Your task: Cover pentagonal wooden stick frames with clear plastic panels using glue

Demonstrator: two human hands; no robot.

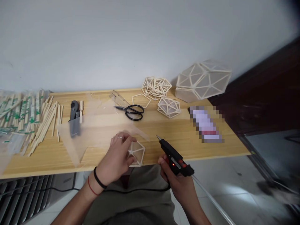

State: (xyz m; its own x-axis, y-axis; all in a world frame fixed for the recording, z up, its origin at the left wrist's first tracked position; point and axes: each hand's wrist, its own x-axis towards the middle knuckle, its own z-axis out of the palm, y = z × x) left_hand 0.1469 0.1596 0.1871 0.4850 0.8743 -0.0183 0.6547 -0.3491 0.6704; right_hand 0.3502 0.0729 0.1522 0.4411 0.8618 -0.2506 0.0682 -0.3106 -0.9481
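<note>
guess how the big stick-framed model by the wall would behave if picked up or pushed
The big model is probably light for its size, since thin sticks frame translucent panels. It may be fragile: narrow sticks meet at many joints. Its flat faces suggest it would sooner slide or tip than roll.

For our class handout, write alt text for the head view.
A person's right hand holds a glue gun; the left hand holds a spoked stick frame at a wooden table. Scissors and more frames lie beyond, loose sticks at left.

The left hand [119,153] partly hides the pentagon frame [139,152] — wrapped sticks [23,112] cropped.
</note>
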